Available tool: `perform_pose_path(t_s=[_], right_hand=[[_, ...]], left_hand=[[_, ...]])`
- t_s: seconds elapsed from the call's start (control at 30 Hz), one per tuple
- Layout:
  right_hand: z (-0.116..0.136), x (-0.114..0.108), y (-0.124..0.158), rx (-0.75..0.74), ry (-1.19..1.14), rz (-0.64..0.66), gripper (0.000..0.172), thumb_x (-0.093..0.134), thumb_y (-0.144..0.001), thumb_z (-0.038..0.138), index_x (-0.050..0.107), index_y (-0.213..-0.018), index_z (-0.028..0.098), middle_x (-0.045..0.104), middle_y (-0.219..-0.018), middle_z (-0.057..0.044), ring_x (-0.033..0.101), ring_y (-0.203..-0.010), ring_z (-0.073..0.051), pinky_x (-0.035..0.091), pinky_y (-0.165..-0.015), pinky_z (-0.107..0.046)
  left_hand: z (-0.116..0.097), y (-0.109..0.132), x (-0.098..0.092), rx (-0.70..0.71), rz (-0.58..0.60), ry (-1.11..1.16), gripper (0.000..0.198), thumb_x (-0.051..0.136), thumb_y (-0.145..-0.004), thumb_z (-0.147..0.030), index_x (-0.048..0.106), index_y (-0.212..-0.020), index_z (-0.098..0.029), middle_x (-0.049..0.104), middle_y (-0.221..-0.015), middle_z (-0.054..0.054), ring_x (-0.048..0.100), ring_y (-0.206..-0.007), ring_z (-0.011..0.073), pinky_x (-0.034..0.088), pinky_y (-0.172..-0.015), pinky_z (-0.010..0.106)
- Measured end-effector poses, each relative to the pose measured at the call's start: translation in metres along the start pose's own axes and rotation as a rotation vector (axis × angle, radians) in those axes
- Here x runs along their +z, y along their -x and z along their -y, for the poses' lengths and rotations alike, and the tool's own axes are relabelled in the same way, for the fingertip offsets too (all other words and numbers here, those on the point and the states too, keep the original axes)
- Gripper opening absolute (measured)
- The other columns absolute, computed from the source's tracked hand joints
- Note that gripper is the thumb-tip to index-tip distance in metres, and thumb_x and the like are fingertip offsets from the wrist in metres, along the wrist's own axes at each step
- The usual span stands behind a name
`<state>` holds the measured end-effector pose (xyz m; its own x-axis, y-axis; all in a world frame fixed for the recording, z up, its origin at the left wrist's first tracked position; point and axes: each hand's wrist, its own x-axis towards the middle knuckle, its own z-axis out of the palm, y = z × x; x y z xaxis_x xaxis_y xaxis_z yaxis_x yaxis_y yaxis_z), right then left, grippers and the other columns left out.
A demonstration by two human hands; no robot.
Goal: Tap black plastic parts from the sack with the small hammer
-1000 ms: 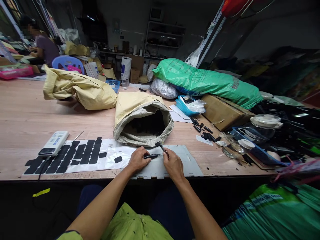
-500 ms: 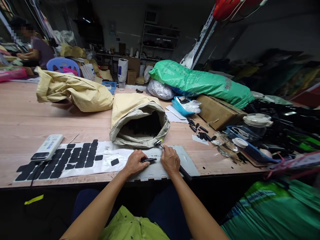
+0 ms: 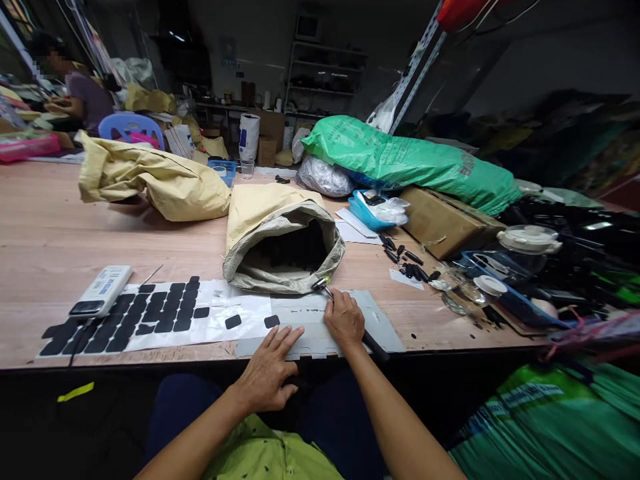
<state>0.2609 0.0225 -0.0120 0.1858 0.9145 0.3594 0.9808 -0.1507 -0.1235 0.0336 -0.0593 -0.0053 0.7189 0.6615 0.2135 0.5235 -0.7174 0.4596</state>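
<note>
My right hand (image 3: 345,319) is closed around a small hammer (image 3: 326,291). Its silver head points toward the sack, and its black grip sticks out behind the hand. My left hand (image 3: 270,370) is open, fingers spread, with the fingertips over the front edge of a grey board (image 3: 370,320). One rounded black square pad (image 3: 271,321) lies just beyond those fingertips. Left of it, a white backing sheet (image 3: 215,300) carries rows of similar black pads (image 3: 170,307). Behind the board a tan sack (image 3: 270,200) lies with its mouth toward me; dark pieces inside are hard to make out.
A white device (image 3: 103,290) with a cable stands at the left. Another tan sack (image 3: 155,177) lies behind. To the right are loose black parts (image 3: 413,270), a cardboard box (image 3: 445,223), a lidded jar (image 3: 529,243) and a green sack (image 3: 410,160). A person (image 3: 87,97) sits far left.
My left hand has let go of a slim black piece, opened and drawn back toward me; the piece is out of sight. The right hand still holds the hammer. The view has shifted slightly.
</note>
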Motion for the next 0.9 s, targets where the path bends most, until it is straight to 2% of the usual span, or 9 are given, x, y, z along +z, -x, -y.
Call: perform_pose_path(t_s=[0.17,0.33,0.43,0.5,0.57,0.63,0.67,0.77,0.9], right_hand=[[0.000,0.001,0.000,0.006,-0.007,-0.004,0.029,0.054,-0.088,0.019,0.061,-0.116,0.018,0.063,-0.096,-0.006,0.052,-0.086,-0.019,0.031,-0.071,-0.029],[0.000,0.003,0.000,0.001,-0.008,-0.013,0.030,0.054,-0.088,0.018,0.061,-0.117,0.017,0.063,-0.096,-0.006,0.052,-0.086,-0.019,0.031,-0.071,-0.029],[0.000,0.004,0.000,-0.001,-0.004,-0.019,0.029,0.054,-0.088,0.018,0.061,-0.116,0.018,0.063,-0.096,-0.006,0.052,-0.086,-0.019,0.031,-0.071,-0.029],[-0.001,0.005,0.000,-0.001,-0.004,-0.021,0.029,0.053,-0.088,0.019,0.061,-0.116,0.018,0.063,-0.096,-0.006,0.052,-0.086,-0.019,0.031,-0.071,-0.029],[-0.001,0.005,0.000,-0.002,-0.005,-0.022,0.030,0.053,-0.088,0.019,0.061,-0.117,0.018,0.063,-0.097,-0.006,0.052,-0.086,-0.019,0.032,-0.071,-0.030],[0.000,0.005,0.000,-0.001,-0.006,-0.020,0.030,0.053,-0.088,0.019,0.060,-0.117,0.019,0.062,-0.097,-0.006,0.052,-0.086,-0.019,0.031,-0.070,-0.030],[0.000,0.005,0.000,-0.001,-0.006,-0.017,0.029,0.053,-0.088,0.019,0.060,-0.116,0.019,0.062,-0.097,-0.006,0.052,-0.086,-0.019,0.031,-0.070,-0.030],[0.001,0.003,-0.001,0.004,-0.007,-0.003,0.028,0.053,-0.088,0.019,0.060,-0.115,0.019,0.061,-0.096,-0.006,0.052,-0.087,-0.020,0.032,-0.071,-0.030],[0.002,0.001,-0.002,0.014,-0.001,0.010,0.027,0.052,-0.088,0.019,0.060,-0.114,0.019,0.061,-0.096,-0.006,0.052,-0.088,-0.020,0.033,-0.072,-0.030]], left_hand=[[0.002,0.003,0.013,-0.028,0.075,-0.109,0.010,0.076,-0.065,-0.019,0.070,-0.073,-0.016,0.006,-0.166,0.003,0.018,-0.148,0.0379,0.008,-0.121,0.057],[-0.001,0.001,0.007,-0.069,0.187,-0.127,0.020,0.079,-0.065,-0.026,0.072,-0.080,-0.015,0.000,-0.166,0.006,0.011,-0.150,0.0387,0.005,-0.121,0.057],[-0.007,-0.001,-0.002,-0.101,0.224,-0.076,0.025,0.083,-0.062,-0.031,0.073,-0.080,-0.017,0.005,-0.166,0.006,0.013,-0.149,0.0416,0.008,-0.119,0.061],[-0.008,-0.007,-0.011,-0.130,0.230,-0.006,0.025,0.084,-0.062,-0.034,0.073,-0.079,-0.019,0.020,-0.163,0.007,0.022,-0.146,0.0423,0.016,-0.117,0.062],[-0.005,-0.023,-0.022,-0.173,0.182,0.094,0.022,0.081,-0.068,-0.036,0.074,-0.084,-0.021,0.048,-0.148,0.009,0.042,-0.135,0.0372,0.033,-0.111,0.055],[0.007,-0.049,-0.036,-0.255,0.058,0.172,0.023,0.073,-0.077,-0.037,0.073,-0.095,-0.022,0.067,-0.121,0.008,0.059,-0.113,0.0287,0.047,-0.097,0.043],[0.016,-0.065,-0.043,-0.314,-0.026,0.187,0.024,0.068,-0.082,-0.035,0.072,-0.100,-0.021,0.070,-0.110,0.008,0.062,-0.103,0.0255,0.050,-0.090,0.039],[0.052,-0.117,-0.064,-0.521,-0.262,0.111,0.025,0.058,-0.088,-0.029,0.070,-0.106,-0.018,0.071,-0.104,0.009,0.064,-0.098,0.0233,0.050,-0.088,0.035],[0.095,-0.167,-0.080,-0.874,-0.256,0.012,0.029,0.051,-0.089,-0.022,0.070,-0.110,-0.016,0.072,-0.109,0.013,0.067,-0.102,0.0258,0.051,-0.084,0.032]])
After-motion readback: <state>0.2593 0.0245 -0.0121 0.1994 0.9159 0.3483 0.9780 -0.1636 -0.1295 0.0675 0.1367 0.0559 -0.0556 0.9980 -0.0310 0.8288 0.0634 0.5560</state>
